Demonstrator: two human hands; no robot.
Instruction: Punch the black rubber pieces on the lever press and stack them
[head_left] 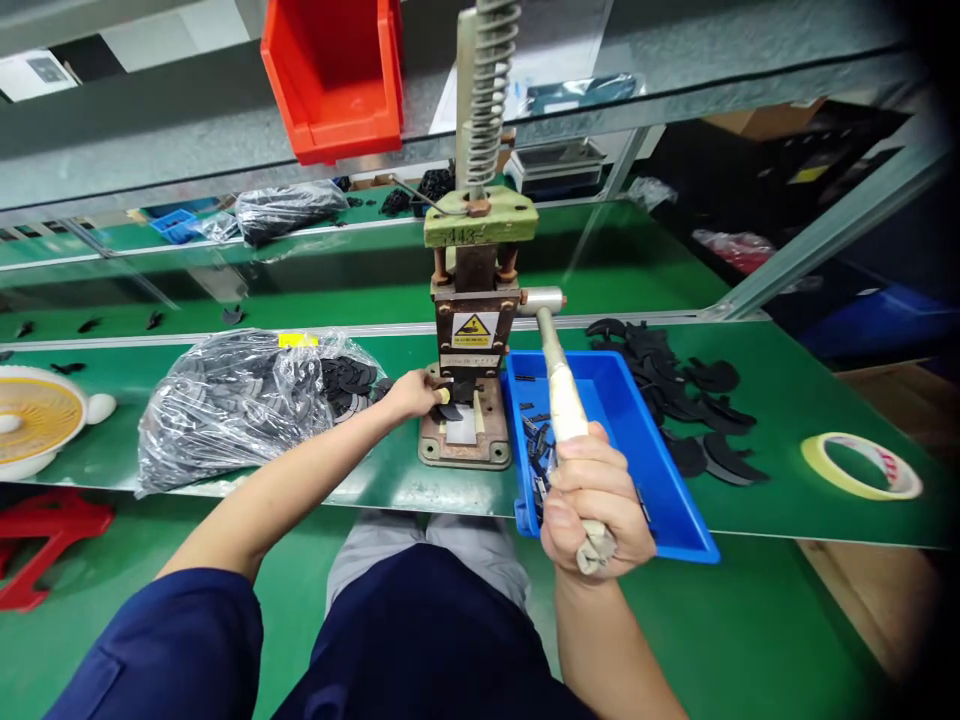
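A hand press [487,218] with a tall spring stands on the green bench in front of me. My right hand [598,500] is wrapped round the tape-bound grip of its lever [568,400], which slants toward me. At the press base, my left hand [412,396] pinches a black curved plastic piece [450,411] under the ram. Something yellow shows at its fingertips. Below the lever, a blue bin [686,510] holds small dark parts. Beside my left hand, more black curved pieces [349,380] spill from a clear plastic bag [225,410].
Black curved pieces [664,375] lie piled right of the blue bin, with a tape roll [817,452] farther right. A white and yellow fan [45,420] is at the left edge. Overhead hangs an orange bin [330,120] on the shelf rail. A metal post [832,210] slopes at right.
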